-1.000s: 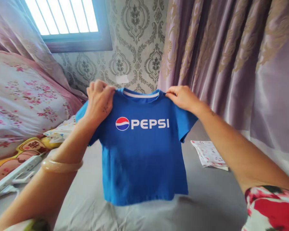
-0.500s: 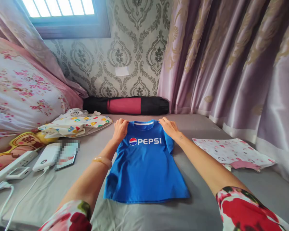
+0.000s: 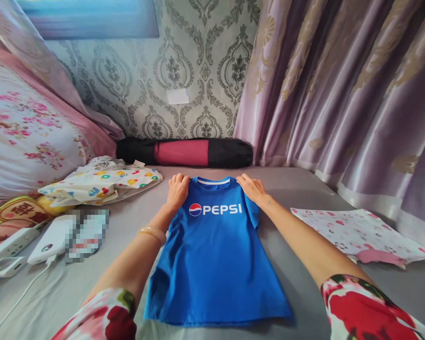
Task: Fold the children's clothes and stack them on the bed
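- Our left hand [image 3: 179, 190] and right hand [image 3: 251, 189] pinch a blue T-shirt [image 3: 216, 264] beside its collar [image 3: 213, 181], toward the bed's [image 3: 304, 184] far edge.
- Apparently we're spreading it; next needs gentle release.

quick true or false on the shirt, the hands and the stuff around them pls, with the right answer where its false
1. The left hand holds the blue shirt at a shoulder. True.
2. The right hand grips the shirt's bottom hem. False: it holds the other shoulder.
3. A long black and red bag lies in front of the patterned wall. True.
4. The bracelet is on the right arm. False: the bracelet is on the left arm.
5. A white cloth with pink marks lies to the right of the shirt. True.
6. The shirt's lettering faces down. False: the lettering faces up.
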Motion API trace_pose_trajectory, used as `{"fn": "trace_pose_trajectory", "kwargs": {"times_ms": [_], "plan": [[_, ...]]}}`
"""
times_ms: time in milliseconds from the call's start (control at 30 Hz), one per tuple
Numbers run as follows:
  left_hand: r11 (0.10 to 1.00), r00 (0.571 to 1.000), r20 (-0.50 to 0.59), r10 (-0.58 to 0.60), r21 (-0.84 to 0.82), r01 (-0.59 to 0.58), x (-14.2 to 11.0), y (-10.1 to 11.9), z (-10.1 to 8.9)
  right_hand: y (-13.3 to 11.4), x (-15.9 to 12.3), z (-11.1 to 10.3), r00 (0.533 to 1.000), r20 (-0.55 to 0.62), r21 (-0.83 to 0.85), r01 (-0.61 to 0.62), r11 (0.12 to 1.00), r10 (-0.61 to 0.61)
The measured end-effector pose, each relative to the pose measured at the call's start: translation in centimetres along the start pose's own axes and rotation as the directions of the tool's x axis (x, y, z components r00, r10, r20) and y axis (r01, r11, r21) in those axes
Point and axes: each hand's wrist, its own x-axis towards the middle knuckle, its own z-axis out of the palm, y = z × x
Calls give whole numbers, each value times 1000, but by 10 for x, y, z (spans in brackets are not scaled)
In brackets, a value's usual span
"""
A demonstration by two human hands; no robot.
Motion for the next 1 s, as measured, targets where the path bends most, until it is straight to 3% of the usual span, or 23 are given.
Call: {"fn": "trace_pose_trajectory", "kwargs": {"times_ms": [600,833,1000], "plan": [[991,983,175,58,111,-78,57,-26,83,18,76,54,982,188,4,16,1000,-16],[995,891,448,-70,-36,97,58,-26,102,19,82,76,961,276,81,1,997,-23],[978,837,533,-124,-75,192,71,-27,101,14,96,74,949,314,192,-88,978,24]]}}
